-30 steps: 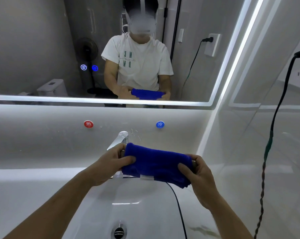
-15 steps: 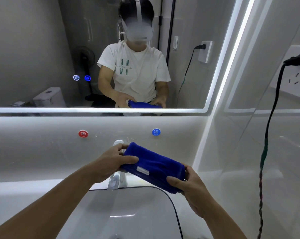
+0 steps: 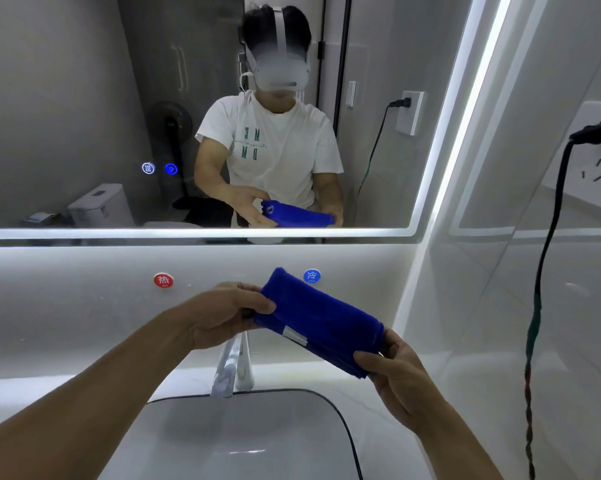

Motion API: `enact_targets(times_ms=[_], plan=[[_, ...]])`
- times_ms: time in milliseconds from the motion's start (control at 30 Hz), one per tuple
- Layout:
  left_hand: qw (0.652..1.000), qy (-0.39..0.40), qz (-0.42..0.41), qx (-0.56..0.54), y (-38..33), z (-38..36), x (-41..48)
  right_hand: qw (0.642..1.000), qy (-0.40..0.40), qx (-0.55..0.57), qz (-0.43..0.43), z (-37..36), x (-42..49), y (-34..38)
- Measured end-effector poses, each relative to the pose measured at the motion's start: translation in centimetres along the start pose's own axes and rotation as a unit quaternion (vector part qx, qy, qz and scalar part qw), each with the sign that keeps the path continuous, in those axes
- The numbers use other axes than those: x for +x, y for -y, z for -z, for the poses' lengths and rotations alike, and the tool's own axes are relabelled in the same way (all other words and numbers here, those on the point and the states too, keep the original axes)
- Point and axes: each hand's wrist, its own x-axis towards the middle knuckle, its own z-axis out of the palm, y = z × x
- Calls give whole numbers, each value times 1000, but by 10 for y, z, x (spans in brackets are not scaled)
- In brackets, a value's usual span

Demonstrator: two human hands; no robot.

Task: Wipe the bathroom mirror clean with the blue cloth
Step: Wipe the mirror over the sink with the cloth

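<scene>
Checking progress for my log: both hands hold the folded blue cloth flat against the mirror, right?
No. The left hand and right hand do hold the folded cloth, but not against the mirror: the head view shows it in the air over the tap, below the mirror.

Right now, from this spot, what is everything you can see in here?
cloth: one, blue, folded, mid-frame
mirror: one, white lit rim, back wall
buttons: two, glowing white and blue, on the mirror at left
hot sticker: one, red, wall below the mirror, left of the cloth
cold sticker: one, blue, wall beside the cloth's upper end
sink: one, white, bottom centre
tap: one, chrome, behind the sink
socket: one, white, right wall
cable: one, black then green, hanging from the socket
left hand: one, grips the cloth's upper end
right hand: one, grips the cloth's lower end
</scene>
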Motion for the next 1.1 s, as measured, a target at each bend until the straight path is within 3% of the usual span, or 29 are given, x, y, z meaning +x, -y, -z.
enact_targets(times_ms=[133,267,333,433,500,600,667,733,933,1100], plan=[[998,1,-32,59,-24,-17,15,999,-40,21,8,-6,9,-4],[968,-113,-69,212,-69,-37,32,993,-95,63,25,-14,25,-4],[921,-149,-119,339,-102,-53,43,989,-129,43,53,-22,42,4],[824,-131,-235,499,-161,-84,58,962,-193,-97,164,-43,76,25],[760,-128,-304,560,-196,-104,67,898,-246,-225,288,-55,98,41],[682,-152,-359,619,-234,-124,84,717,-291,-425,470,-62,132,65],[654,-152,-362,647,-248,-131,94,615,-273,-512,534,-67,155,81],[638,-147,-366,661,-254,-133,101,551,-263,-554,566,-73,176,95],[606,-174,-405,662,-261,-128,94,469,-307,-624,544,-92,215,110],[571,-273,-546,549,-274,-126,76,420,-307,-655,548,-81,228,103]])
